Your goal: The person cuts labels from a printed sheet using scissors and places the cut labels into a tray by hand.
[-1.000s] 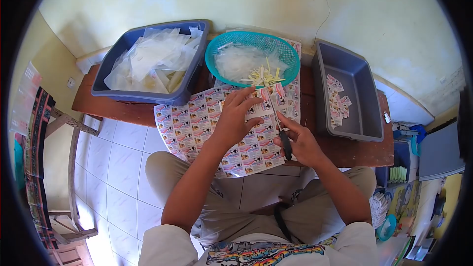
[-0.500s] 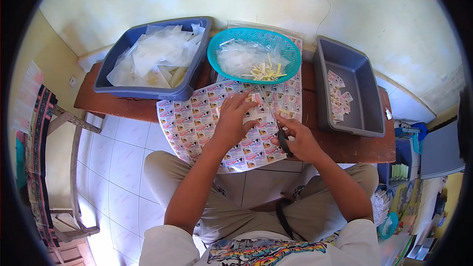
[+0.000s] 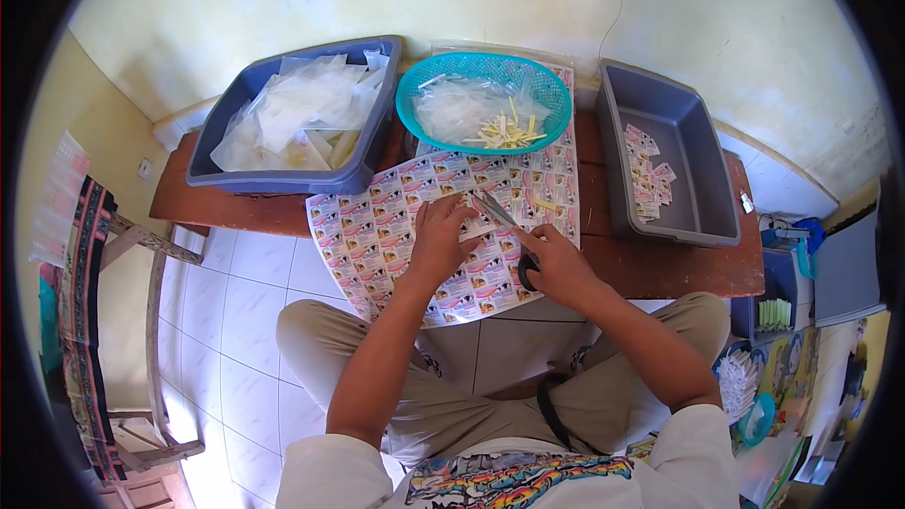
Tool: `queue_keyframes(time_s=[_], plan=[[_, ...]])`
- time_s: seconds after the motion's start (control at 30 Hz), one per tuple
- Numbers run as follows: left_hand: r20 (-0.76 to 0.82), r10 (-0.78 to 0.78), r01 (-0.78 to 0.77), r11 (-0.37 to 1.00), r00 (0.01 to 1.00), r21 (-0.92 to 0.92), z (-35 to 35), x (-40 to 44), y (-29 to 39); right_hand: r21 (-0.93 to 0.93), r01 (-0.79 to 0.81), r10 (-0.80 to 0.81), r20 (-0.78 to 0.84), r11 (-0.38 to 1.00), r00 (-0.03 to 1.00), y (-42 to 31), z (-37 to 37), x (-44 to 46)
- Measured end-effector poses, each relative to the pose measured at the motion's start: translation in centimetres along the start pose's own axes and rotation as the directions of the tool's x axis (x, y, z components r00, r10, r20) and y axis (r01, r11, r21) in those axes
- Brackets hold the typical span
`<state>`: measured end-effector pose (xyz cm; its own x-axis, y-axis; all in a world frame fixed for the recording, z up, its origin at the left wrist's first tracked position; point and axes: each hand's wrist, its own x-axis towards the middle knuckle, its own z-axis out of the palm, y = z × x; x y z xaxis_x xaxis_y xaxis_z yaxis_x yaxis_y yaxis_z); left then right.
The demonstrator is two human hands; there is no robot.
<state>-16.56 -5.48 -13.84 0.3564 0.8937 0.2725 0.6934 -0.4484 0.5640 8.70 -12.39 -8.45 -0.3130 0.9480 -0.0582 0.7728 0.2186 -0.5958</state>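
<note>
My right hand (image 3: 556, 264) grips scissors (image 3: 498, 211) by their black handles, with the metal blades pointing up and left. My left hand (image 3: 439, 241) is curled beside the blades, its fingertips on a small printed label strip (image 3: 483, 225). That strip blends with the large printed label sheets (image 3: 372, 217) beneath both hands, so its outline is hard to make out. The sheets are covered in repeated small labels and hang over the bench's front edge. A little yellow strip (image 3: 545, 205) lies on them, right of the blades.
On the wooden bench (image 3: 650, 269) stand a blue-grey tub (image 3: 363, 174) of clear plastic pouches, a turquoise basket (image 3: 405, 118) with plastic and yellow strips, and a grey tub (image 3: 696, 198) with cut labels. A wall (image 3: 490, 0) rises behind.
The scissors have swung further left, and their blades now lie close to my left fingertips. My left hand has shifted slightly left and its fingers have drawn in. The view has moved a little.
</note>
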Motion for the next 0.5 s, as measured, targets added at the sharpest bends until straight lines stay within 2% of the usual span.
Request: queue_keyframes(time_s=[0.1,0.27,0.5], plan=[[0.0,0.003,-0.003,1.0,1.0,-0.017,0.1,-0.4,-0.3,-0.084,-0.033,0.035,0.016,0.996,0.999,-1.1,-0.1,-0.1],[-0.036,0.021,-0.019,0.999,0.999,0.044,0.2,0.0,0.3,-0.351,-0.072,0.072,-0.013,0.934,0.997,-1.4,0.8,0.2],[-0.071,0.046,-0.039,0.994,0.996,0.098,0.1,1.1,2.3,-0.42,-0.068,0.086,0.025,0.905,0.996,-2.0,0.2,0.3]])
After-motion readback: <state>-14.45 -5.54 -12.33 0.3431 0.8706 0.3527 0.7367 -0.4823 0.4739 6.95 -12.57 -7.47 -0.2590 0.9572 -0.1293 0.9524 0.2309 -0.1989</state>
